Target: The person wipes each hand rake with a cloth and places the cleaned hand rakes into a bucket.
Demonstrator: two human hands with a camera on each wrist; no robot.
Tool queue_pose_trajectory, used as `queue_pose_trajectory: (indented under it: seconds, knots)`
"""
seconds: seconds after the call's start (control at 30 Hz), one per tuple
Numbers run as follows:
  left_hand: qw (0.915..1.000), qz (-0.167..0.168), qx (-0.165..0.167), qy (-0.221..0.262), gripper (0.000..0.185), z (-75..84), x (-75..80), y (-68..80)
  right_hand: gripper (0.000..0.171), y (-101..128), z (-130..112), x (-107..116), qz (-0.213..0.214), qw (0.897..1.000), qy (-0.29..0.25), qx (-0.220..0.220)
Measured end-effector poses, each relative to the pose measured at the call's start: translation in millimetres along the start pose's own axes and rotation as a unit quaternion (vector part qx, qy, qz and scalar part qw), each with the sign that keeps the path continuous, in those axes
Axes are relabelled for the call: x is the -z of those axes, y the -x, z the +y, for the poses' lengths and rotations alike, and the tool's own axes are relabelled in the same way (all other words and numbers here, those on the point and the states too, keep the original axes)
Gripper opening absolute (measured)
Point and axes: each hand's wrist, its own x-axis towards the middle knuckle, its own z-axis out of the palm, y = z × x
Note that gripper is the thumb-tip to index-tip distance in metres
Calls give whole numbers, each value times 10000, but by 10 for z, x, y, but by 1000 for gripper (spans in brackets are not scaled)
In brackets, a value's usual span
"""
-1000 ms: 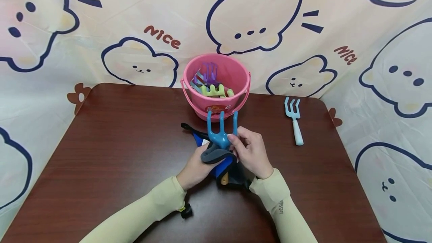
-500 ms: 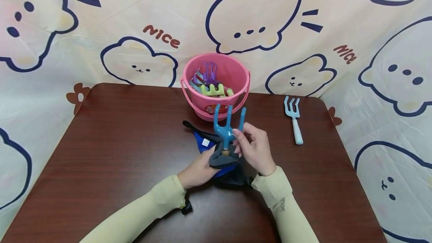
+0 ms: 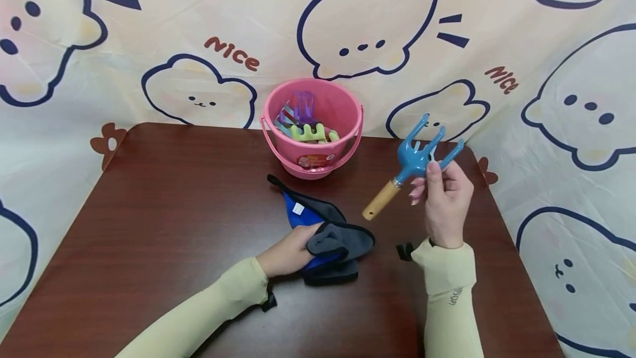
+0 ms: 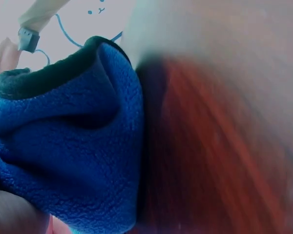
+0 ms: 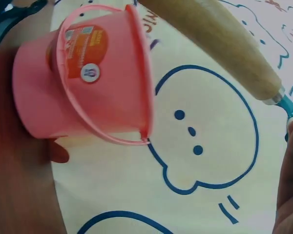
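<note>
Dark reddish-brown wood covers the counter point(image 3: 164, 225), which stands before a cream cloth backdrop point(image 3: 149, 15) printed with navy cartoon faces. The landmark is a pink bucket point(image 3: 312, 153) at the back middle of the counter; inside it lie a purple toy rake point(image 3: 304, 105) and a pale green toy rake point(image 3: 310, 133).

In front of the bucket and slightly to its left, the person's left hand point(image 3: 288, 252) rests on a crumpled blue and grey fleece cloth point(image 3: 325, 236) that lies on the counter. Its fingers curl into the folds and grip the cloth. The left wrist view shows the blue fleece with its dark edging up close against the blurred wood.

To the right of the bucket, the right hand point(image 3: 445, 203) is raised above the counter. Its fingers are pinched on the head of a blue three-pronged hand rake point(image 3: 414, 159), just below the prongs. The prongs point up and to the right; the tan wooden handle point(image 3: 380, 201) slants down and left, toward the cloth, touching nothing. The right wrist view shows that handle beside the bucket's side.
</note>
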Motion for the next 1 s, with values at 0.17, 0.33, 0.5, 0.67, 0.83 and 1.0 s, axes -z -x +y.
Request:
queue_pose_trajectory:
  seconds: [0.17, 0.33, 0.5, 0.67, 0.83, 1.0]
  knots:
    - [9995, 247, 206, 23, 15, -59, 76, 17, 26, -15, 90, -95, -132, 9992, 355, -117]
    - [9991, 199, 368, -5, 16, -95, 90, 24, 20, -226, 50, -258, -75, 9989, 359, 308]
    - [9988, 243, 406, 81, 18, -111, 92, 13, 19, -624, -57, -512, -151, 9961, 666, 560]
    - [9984, 248, 457, 222, 21, -119, 94, 22, 26, -929, 111, -828, -973, 9858, 1321, 363]
    - [9986, 208, 443, 223, 22, -125, 98, 29, 30, -1110, 439, -1057, -1856, 9355, 3002, -171]
    - [9997, 165, 159, 81, 20, -191, 105, 12, 31, -1212, 645, -1219, -2712, 8497, 4516, -253]
